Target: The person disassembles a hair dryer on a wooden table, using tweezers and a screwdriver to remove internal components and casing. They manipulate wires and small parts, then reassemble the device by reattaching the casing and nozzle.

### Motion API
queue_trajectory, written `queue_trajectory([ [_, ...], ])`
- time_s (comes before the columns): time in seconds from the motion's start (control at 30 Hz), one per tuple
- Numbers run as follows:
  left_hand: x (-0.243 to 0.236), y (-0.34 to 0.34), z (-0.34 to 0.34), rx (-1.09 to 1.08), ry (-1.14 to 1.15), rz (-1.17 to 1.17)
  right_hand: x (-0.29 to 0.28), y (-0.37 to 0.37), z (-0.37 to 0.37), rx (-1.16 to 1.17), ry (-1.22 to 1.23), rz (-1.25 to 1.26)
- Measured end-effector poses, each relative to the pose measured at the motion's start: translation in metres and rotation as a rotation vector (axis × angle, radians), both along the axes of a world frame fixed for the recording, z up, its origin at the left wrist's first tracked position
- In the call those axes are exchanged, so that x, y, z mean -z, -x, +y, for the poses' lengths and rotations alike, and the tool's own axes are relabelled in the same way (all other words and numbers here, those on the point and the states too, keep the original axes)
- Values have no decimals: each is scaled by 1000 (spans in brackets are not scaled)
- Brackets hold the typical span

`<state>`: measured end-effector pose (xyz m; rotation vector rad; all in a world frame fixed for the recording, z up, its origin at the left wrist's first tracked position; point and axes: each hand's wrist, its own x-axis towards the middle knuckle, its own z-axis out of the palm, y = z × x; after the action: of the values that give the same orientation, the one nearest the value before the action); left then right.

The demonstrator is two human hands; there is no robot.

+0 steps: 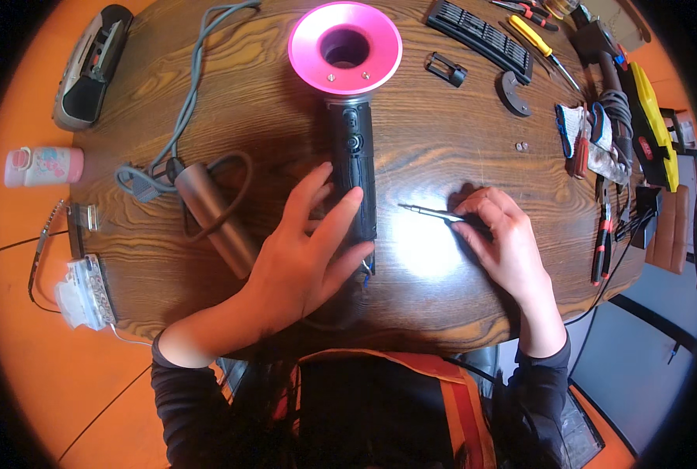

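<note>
A partly dismantled hair dryer (351,144) lies at the middle of the table, its pink round head (305,48) toward the far edge. Its dark handle points at me, and a few thin wires show at the near end. My left hand (297,254) rests against the handle's left side with fingers spread; the index finger and thumb lie over the handle without wrapping it. To the right, my right hand (505,238) pinches a slim precision screwdriver (430,213), whose tip points left toward the handle. Two small pieces (522,146) lie beyond the right hand.
Left of the dryer are a grey cylinder (215,219) and a coiled grey cable (188,109). A bit case (485,39), a black bracket (446,69), a curved dark part (514,94), a yellow screwdriver (540,43) and gloves (598,141) line the right. A pink bottle (45,166) stands far left.
</note>
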<state>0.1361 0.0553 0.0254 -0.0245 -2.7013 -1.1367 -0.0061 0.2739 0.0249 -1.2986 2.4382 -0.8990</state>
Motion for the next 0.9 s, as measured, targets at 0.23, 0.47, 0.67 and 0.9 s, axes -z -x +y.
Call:
queue_trajectory([
  [0.23,10,17,21,-302,-561,-87,3,3,5,84,-20,13],
  [0.47,12,38,3,-176,-1475,-404,3,4,4,235,158,-200],
  [0.67,16,47,19,-218,-1465,-349,9,6,2,167,145,-34],
  [0.9,24,38,15,-165,-1563,-330,11,10,-4,132,116,123],
])
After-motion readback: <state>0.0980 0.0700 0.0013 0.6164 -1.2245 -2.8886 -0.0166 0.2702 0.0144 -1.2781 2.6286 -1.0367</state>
